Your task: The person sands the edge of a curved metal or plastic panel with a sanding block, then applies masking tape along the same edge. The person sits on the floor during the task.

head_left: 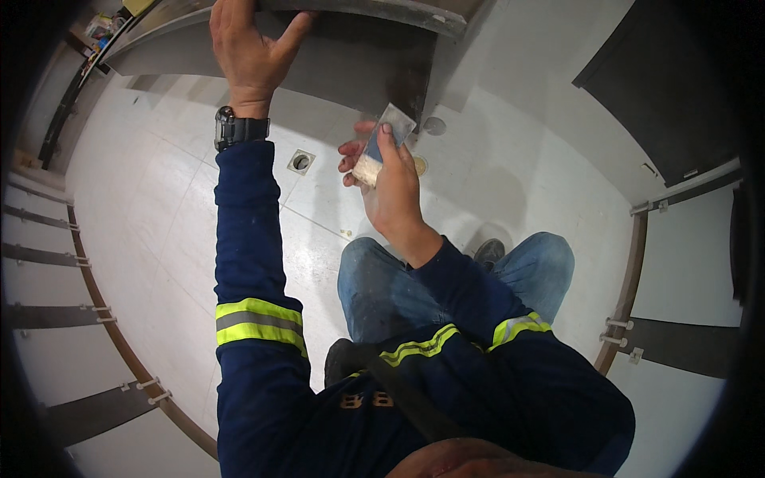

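Observation:
At the top edge of the view my left hand (249, 60) grips the rim of a dark grey cabinet panel (358, 80). Its thumb lies along the edge, and its fingertips are cut off by the frame. Lower and to the right, my right hand (398, 187) is closed round a small flat rectangular piece (396, 119). The upper end of that piece looks grey and shiny, and its lower end is tan; its exact kind I cannot make out. My right thumb presses on its face, with the fingers behind it. This hand is apart from the panel.
Under the panel lies a pale tiled floor with a square drain opening (300, 162) and round fittings (434, 126). My bent knees (538, 259) are below my right hand. White and dark cabinet panels with pale pegs (617, 323) line both sides. A dark board (669, 88) stands upper right.

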Available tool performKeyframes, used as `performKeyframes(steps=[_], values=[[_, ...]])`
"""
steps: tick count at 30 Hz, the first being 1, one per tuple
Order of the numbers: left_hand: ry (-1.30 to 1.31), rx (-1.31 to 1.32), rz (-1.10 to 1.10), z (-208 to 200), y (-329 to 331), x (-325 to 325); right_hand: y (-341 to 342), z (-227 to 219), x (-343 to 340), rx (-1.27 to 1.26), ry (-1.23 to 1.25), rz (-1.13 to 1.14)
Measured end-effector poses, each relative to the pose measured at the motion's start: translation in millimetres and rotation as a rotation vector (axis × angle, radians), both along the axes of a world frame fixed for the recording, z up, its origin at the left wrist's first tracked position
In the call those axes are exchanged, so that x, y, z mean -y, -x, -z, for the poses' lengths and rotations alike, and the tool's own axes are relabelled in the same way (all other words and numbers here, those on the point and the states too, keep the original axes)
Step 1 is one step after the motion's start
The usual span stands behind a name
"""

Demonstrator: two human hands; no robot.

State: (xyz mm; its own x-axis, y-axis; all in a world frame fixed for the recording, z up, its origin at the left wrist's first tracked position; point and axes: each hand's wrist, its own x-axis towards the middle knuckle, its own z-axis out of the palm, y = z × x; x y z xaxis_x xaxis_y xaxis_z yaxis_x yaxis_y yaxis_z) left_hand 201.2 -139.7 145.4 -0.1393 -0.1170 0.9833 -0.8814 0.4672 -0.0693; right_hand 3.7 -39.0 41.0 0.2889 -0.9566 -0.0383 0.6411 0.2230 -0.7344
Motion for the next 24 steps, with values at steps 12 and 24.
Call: performKeyframes(steps=[12, 24], values=[[-0.002, 0.004, -0.004, -2.5, 1.4, -2.3, 0.2, -5.2, -2.5, 0.064, -0.007, -0.048], [-0.038, -0.024, 0.022, -3.6, 7.2, -7.8, 3.7, -4.5, -0.8, 0.046, 0.015, -0.040]])
